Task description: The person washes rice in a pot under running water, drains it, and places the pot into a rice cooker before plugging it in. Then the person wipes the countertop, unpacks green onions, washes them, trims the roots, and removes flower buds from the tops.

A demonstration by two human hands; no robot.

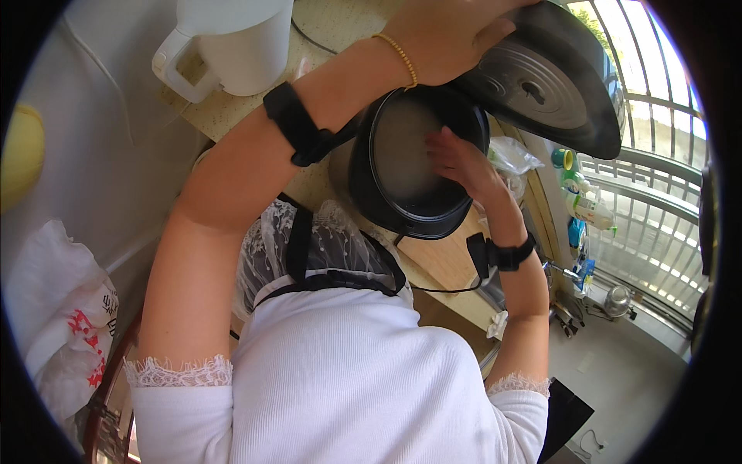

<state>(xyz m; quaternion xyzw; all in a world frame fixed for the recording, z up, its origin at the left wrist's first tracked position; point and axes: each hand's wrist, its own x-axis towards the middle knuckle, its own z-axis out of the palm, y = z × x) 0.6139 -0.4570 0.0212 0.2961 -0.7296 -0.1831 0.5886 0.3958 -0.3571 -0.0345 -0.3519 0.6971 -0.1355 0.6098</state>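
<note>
A black rice cooker [413, 221] stands open on the speckled countertop before me. Its raised lid [565, 107] leans back to the right, with ringed metal on the inner side. My left hand [446, 43] reaches across the top and grips the lid's near edge, its fingertips partly cut off by the frame. Inside the cooker, a pale, hazy surface [403, 153] shows; whether it is liquid, rice or the bare pot I cannot tell. Over the right part of this opening hovers my right hand [461, 165], fingers spread, slightly blurred and holding nothing.
A white electric kettle [246, 49] stands left of the cooker. To the right are a wooden board [440, 252], a clear plastic bag [513, 156] and several bottles [588, 209] by the barred window [643, 174]. A white plastic bag [64, 325] hangs at lower left.
</note>
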